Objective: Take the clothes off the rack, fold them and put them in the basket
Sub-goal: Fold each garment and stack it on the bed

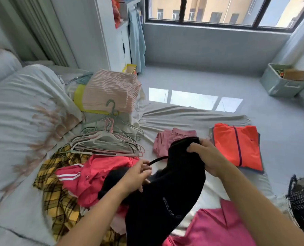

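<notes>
the bed [192,118] fills the shot, pale sheet rumpled under everything. beyond the left hand, a heap of loose clothes: a yellow plaid garment [59,189] and a red top with white stripes [87,176] spread under that forearm. right between both hands hangs the black garment [167,197], lifted off the sheet, draping down toward the camera. beyond the left hand, further up the bed, a pink striped folded pile [110,89] sits on something yellow. just past the right hand lies a folded orange top [236,144] on a small stack, flat and tidy. below the right forearm, a bright pink shirt [216,226] is spread on the sheet. out past the right elbow at the frame edge, the dark woven basket [303,197]. up from the left hand, a tangle of empty hangers [108,141]. between the hands and beyond, a folded dusty-pink piece [165,141]. right hand [207,157] is curled tight over the top edge of the black garment. left hand [138,174] pinches a thin black hanger end [157,159], fingers curled around it.
</notes>
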Available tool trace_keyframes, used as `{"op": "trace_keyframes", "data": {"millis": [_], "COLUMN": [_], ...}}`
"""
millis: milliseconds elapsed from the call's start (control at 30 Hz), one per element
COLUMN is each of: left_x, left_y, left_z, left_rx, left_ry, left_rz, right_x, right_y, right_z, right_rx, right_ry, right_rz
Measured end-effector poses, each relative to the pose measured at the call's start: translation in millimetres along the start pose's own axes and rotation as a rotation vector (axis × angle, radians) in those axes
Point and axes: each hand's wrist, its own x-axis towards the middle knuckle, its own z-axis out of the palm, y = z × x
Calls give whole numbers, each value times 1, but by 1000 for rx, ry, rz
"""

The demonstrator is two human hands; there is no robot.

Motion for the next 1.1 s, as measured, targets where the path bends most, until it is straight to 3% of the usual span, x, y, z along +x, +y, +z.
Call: {"op": "trace_keyframes", "data": {"millis": [100,233,333,467,667,767,867,1000,1100], "left_x": [-5,-23,-41,-51,-31,-27,-34,-43,-47], "left_y": [33,112,178,219,206,212,233,256,262], "left_z": [24,40,50,62,44,16,-9,-22,-26], "left_rx": [215,248,239,366,498,495,458,754,879], "left_ry": [-119,-158,-332,-436,-266,-123,-108,-158,-94], "left_rz": [125,523,641,639,596,503,463,372,332], "right_x": [-24,-58,-88,-126,-168,-177,-172,-157,-145], "right_y": [-41,-87,-119,-155,-182,-173,-155,-133,-123], "right_z": [-16,-39,-56,-85,-139,-168,-186,-188,-185], "right_rx": [-10,-19,-124,-168,-213,-272,-318,-360,-480], "right_ry": [-41,-65,-109,-15,302,351,391,465,532], "right_rz": [-20,-58,-138,-292,-478,-460,-407,-361,-366]}}
